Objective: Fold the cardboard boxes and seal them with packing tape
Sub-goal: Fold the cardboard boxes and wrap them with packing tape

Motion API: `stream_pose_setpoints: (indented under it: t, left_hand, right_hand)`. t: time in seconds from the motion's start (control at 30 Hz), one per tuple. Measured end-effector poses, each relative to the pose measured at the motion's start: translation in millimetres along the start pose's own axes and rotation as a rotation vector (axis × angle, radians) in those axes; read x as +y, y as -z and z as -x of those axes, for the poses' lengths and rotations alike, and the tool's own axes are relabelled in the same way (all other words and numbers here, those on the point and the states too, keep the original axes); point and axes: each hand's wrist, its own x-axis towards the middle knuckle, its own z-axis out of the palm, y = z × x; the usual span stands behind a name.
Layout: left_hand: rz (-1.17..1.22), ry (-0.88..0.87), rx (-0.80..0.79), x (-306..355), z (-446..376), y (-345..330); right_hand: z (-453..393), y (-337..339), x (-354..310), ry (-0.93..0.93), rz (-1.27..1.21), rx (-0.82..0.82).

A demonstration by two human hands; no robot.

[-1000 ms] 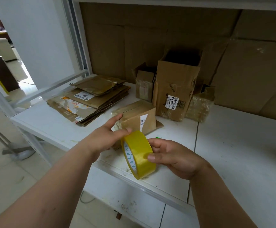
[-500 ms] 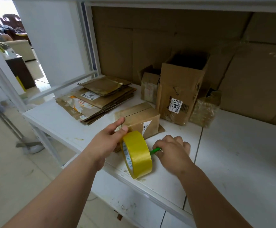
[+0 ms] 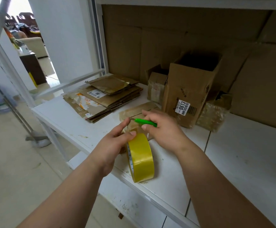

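A yellow tape roll (image 3: 140, 157) was stood on edge on the white shelf (image 3: 249, 162), steadied by the left hand (image 3: 115, 143) with thumb curled over its top. A green cutter (image 3: 146, 122) was pinched in the right hand (image 3: 165, 130) above the small box (image 3: 138, 112).

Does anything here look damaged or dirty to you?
Yes. The flat cardboard stack at the left has torn labels and ragged, peeled surfaces. The white shelf shows brownish stains and crumbs along its front edge near the yellow tape roll.
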Motion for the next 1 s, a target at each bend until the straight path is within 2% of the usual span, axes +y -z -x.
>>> stream_pose_setpoints:
  t: [0.07,0.27,0.4,0.6,0.73,0.8,1.0]
  left_hand:
    - [0.019,-0.012,0.017,-2.2,0.9,-1.0]
    - [0.085,0.008,0.185,-13.5,5.4,-2.0]
    - [0.064,0.024,0.19,-17.5,7.9,-0.3]
    - [0.059,0.018,0.2,-24.0,8.2,-3.2]
    - [0.059,0.005,0.147,-27.3,8.5,-2.1]
    - [0.044,-0.005,0.126,-26.8,8.1,-2.7]
    - [-0.013,-0.052,0.096,-23.0,10.6,-4.1]
  right_hand:
    - [-6.8,-6.1,3.0,-0.02,0.06,-0.02]
    - [-14.2,-21.5,1.4,0.002,0.334,0.115]
    - [-17.3,-30.5,-3.6,-0.027,0.407,0.161]
    - [-21.2,-23.5,-7.6,-0.083,0.398,0.084]
    - [-16.9,-5.4,-7.5,-0.122,0.112,0.053]
    - [-12.7,2.2,-5.2,-0.109,0.052,0.07]
    - [2.1,18.0,-1.5,-0.099,0.149,0.049]
